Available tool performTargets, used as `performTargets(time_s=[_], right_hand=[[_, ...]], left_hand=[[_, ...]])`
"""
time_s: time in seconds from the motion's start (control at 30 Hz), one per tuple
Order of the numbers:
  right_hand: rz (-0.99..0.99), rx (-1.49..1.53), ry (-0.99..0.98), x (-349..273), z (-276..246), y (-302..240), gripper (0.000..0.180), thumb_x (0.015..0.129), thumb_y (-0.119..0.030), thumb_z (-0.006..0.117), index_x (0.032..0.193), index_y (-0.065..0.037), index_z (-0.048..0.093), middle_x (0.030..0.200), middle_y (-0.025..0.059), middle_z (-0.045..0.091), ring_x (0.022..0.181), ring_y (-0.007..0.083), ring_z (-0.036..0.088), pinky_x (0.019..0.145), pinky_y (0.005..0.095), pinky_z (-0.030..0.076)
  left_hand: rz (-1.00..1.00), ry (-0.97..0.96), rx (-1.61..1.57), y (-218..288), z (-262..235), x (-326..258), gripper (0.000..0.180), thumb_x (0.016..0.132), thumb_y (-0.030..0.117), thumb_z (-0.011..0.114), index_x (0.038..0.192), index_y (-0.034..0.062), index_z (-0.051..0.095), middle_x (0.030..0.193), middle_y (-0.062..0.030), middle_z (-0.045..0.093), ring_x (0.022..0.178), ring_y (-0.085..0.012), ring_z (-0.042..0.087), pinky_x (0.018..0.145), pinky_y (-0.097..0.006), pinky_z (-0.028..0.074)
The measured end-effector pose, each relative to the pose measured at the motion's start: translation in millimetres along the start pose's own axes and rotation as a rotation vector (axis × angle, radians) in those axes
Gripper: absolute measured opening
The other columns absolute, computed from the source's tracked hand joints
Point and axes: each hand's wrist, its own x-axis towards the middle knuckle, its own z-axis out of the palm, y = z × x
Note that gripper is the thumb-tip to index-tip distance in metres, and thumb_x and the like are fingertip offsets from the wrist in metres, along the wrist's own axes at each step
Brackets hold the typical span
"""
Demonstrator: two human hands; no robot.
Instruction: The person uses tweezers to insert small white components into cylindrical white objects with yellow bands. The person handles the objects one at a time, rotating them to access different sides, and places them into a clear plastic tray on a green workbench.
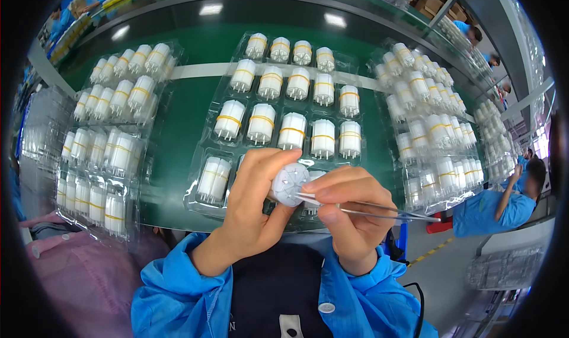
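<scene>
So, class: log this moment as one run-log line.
left hand: holds white cylinder part | right hand: tweezers, tips at part's end | behind: clear tray of same parts

Bench: you sit at a green work surface [184, 130] with a pale strip [201, 71] running across it | Light: 2 ceiling lamp reflections [272, 15] on its dark far edge | Floor: grey floor [438, 273] at your right, yellow line [431, 252] painted on it | Background: co-workers in blue coats [501, 210] at neighbouring benches.

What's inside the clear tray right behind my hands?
The clear tray holds upright white cylinders with yellow bands. Its nearest pockets are covered by your left hand and right hand.
</scene>
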Motion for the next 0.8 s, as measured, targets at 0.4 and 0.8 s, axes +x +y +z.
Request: performTargets(time_s=[0.4,0.8], right_hand=[[0.103,0.018,0.011,-3,9,13,0.014,0.079,0.004,0.071,0.093,0.004,0.067,0.09,0.0159,0.072,0.082,0.0241,0.069,0.072,0.0313,0.055],[0.167,0.124,0.035,-7,12,16,0.014,0.082,0.004,0.069,0.095,0.006,0.066,0.093,0.0184,0.071,0.085,0.0232,0.068,0.076,0.0326,0.054]], left_hand=[[0.005,0.034,0.017,-13,-1,-6,0.064,0.069,-0.012,0.067,0.131,-0.0025,0.053,0.111,-0.0194,0.055,0.095,-0.0336,0.056,0.079,-0.037,0.048],[-0.053,0.034,-0.023,-16,-4,-11,0.067,0.066,-0.012,0.064,0.131,-0.0026,0.053,0.111,-0.0192,0.055,0.095,-0.034,0.055,0.081,-0.039,0.047]])
